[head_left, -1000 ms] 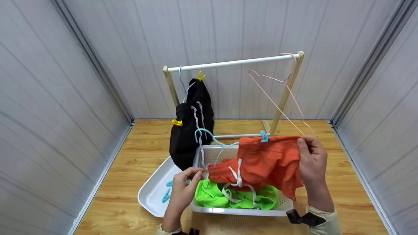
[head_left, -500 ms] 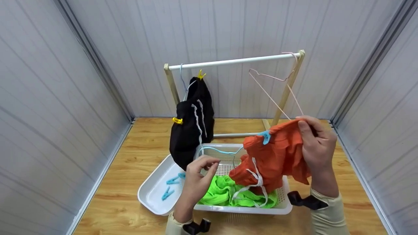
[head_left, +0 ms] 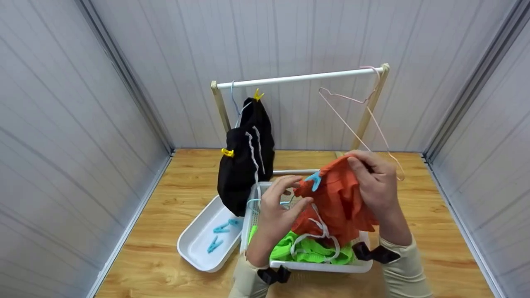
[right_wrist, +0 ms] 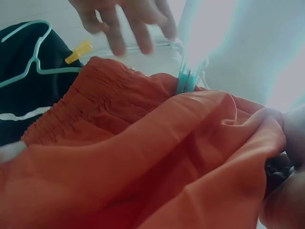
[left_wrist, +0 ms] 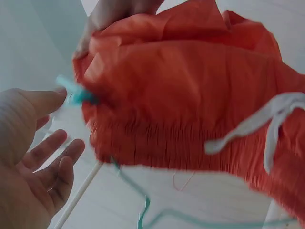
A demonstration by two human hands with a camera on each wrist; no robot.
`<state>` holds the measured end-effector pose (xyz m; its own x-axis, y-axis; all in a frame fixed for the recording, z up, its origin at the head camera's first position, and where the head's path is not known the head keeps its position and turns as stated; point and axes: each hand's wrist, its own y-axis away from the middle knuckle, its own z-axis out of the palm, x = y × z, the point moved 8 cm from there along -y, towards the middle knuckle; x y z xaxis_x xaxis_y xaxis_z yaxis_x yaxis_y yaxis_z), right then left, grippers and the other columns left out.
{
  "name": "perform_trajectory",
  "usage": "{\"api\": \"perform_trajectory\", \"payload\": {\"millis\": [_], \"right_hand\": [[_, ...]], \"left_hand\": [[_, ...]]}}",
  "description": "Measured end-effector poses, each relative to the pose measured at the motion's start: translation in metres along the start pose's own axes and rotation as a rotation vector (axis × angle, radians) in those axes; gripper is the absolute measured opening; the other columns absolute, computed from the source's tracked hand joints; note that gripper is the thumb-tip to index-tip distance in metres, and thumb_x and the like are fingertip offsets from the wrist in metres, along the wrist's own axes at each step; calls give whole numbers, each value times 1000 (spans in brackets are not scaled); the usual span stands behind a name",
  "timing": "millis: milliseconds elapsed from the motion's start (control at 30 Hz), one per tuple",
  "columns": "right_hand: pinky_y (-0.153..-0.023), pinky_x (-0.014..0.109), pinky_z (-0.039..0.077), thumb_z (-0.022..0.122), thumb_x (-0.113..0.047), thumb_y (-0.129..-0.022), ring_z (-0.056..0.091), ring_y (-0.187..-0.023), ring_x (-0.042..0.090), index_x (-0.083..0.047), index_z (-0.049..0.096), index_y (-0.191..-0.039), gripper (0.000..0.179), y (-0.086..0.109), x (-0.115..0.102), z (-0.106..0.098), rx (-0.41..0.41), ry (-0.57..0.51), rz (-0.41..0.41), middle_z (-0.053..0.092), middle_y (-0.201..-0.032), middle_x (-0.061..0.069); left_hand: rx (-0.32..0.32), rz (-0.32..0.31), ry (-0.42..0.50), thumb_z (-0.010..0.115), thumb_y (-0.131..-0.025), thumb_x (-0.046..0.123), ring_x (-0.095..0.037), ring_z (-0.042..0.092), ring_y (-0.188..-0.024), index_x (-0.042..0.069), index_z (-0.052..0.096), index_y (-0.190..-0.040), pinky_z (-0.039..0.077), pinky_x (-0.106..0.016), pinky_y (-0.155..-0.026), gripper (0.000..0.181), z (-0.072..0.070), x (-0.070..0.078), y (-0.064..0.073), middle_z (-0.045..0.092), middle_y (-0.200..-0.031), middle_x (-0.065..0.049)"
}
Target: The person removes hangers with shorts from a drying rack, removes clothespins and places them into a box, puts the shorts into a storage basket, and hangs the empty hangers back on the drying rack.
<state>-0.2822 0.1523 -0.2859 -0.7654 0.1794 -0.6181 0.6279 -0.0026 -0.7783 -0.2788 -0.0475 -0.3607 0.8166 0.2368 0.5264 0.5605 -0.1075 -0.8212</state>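
Orange shorts point(head_left: 335, 194) with an elastic waist and a white drawstring point(head_left: 321, 225) hang over the basket. My right hand point(head_left: 379, 182) pinches their waistband at the upper right corner. A light-blue clothespin point(head_left: 314, 181) is clipped on the waistband. A blue hanger point(left_wrist: 128, 179) runs inside the waist, its hook poking out to the left in the head view. My left hand point(head_left: 279, 211) is close to the clothespin with thumb and fingers spread; in the left wrist view the thumb tip is right at the clothespin point(left_wrist: 76, 93).
A white basket point(head_left: 323, 265) below holds bright green cloth point(head_left: 308, 250). To its left, a white tray point(head_left: 198, 252) holds blue clothespins point(head_left: 214, 244). Black shorts point(head_left: 244, 169) with yellow clothespins point(head_left: 227, 152) and a pink hanger point(head_left: 345, 97) hang from the rack bar point(head_left: 302, 78).
My left hand let go of the waist's left end and moved up and right to the clothespin. My right hand rose, then shifted left with the shorts, which turned.
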Motion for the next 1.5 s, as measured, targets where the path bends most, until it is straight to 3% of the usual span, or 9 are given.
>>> {"api": "perform_trajectory", "payload": {"millis": [133, 233, 367, 433, 700, 933, 1100, 1333, 1500], "right_hand": [[-59, 23, 54, 56, 19, -88, 64, -67, 18, 11, 68, -99, 19, 4, 2, 13, -75, -33, -20, 67, -83, 22], [-63, 23, 54, 55, 22, -85, 64, -70, 19, 12, 68, -98, 21, 6, 4, 18, -112, -51, -32, 67, -84, 23], [-67, 23, 54, 57, 23, -84, 64, -74, 18, 12, 68, -96, 20, 10, 6, 22, -135, -41, -28, 67, -85, 21], [-67, 22, 54, 57, 23, -84, 63, -74, 18, 12, 68, -96, 20, 12, 8, 22, -143, -38, -22, 67, -85, 21], [-68, 23, 54, 56, 24, -84, 64, -75, 19, 12, 68, -98, 22, 15, 12, 22, -171, -77, -6, 67, -88, 23], [-64, 24, 54, 57, 16, -89, 62, -71, 20, 10, 68, -98, 15, 13, 15, 17, -155, -37, 28, 68, -86, 20], [-63, 24, 54, 56, 17, -89, 63, -72, 19, 11, 68, -98, 16, 13, 18, 16, -147, -43, 49, 67, -85, 21], [-67, 25, 54, 55, 18, -89, 63, -75, 18, 12, 68, -99, 17, 16, 23, 12, -127, -43, 101, 68, -88, 20], [-65, 23, 54, 56, 17, -89, 62, -74, 15, 12, 68, -97, 15, 15, 23, 10, -108, -44, 90, 67, -87, 20]], "left_hand": [[63, -14, 38, 82, -76, 2, -24, 65, -83, 0, 64, -112, 52, -40, -65, 40, 0, 7, -5, 69, -100, -11], [118, -70, 79, 78, -77, -5, -29, 66, -81, -5, 64, -106, 51, -45, -65, 33, -6, 11, -7, 70, -93, -15], [129, -150, 121, 74, -80, -8, -30, 66, -86, -8, 64, -105, 51, -45, -69, 27, -10, 12, -8, 70, -94, -16], [127, -160, 135, 73, -81, -8, -29, 67, -86, -8, 65, -104, 50, -44, -68, 24, -10, 11, -7, 70, -95, -16], [155, -108, 171, 70, -79, -15, -24, 67, -80, -9, 67, -93, 51, -37, -63, 15, -12, 5, -5, 71, -94, -19], [163, -53, 190, 71, -78, -16, -24, 69, -81, -3, 69, -89, 51, -33, -60, 17, -9, -18, 2, 72, -92, -16], [157, -16, 200, 71, -81, -12, -24, 70, -84, -1, 69, -90, 50, -29, -61, 15, -10, -23, 4, 72, -92, -13], [164, -8, 187, 71, -82, -10, -23, 68, -78, 0, 70, -90, 50, -28, -61, 13, -13, -24, 6, 72, -93, -12], [169, -22, 185, 72, -82, -9, -24, 69, -80, 0, 71, -90, 50, -30, -61, 12, -17, -27, 6, 72, -92, -12]]}}
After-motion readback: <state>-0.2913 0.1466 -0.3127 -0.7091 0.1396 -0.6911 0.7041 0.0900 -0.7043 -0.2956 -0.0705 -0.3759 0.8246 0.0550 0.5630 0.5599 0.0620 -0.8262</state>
